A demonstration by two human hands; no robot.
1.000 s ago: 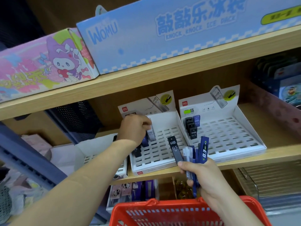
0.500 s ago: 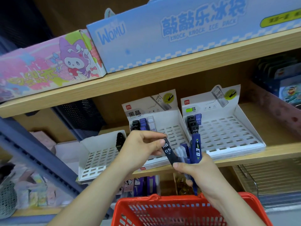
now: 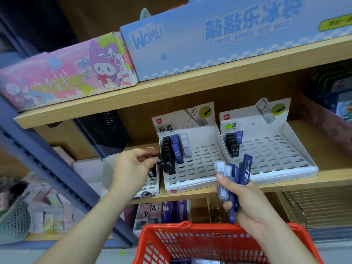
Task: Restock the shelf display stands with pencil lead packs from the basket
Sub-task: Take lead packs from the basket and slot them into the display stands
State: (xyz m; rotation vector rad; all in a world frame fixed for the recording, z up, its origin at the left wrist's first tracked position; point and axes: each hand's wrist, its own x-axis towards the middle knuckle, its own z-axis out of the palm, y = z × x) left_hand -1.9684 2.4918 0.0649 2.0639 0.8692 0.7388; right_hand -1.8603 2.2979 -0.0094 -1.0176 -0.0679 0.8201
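Landmark: the middle stand, the white slotted tray on the wooden shelf; all places below are given from it.
Done so far: at its back left you see a column of black packs, a shorter blue column beside it, and one clear pack. The right stand, just to its right, has only a few black packs and one blue pack in its back left corner.
Left to do: in my judgement you are early in the task. Most slots of both stands are empty, and the left stand, half hidden behind your arm, shows almost nothing.
Left hand: your left hand pinches one black pack between thumb and fingers, at its upper end.
Black pack, place: over the front left corner of the landmark, at the front end of the black column.
Black pack, axis: the long axis is tilted, not upright. The top leans left toward your fingers, the lower end points down and right to the slots, and the label "HB 0.5" faces you.
Right hand: your right hand is closed around a bundle of packs, blue and clear, standing nearly upright before the front right edge of the landmark.
Basket: the red basket hangs below the landmark. A few more packs seem to lie inside, but how many, I cannot tell.
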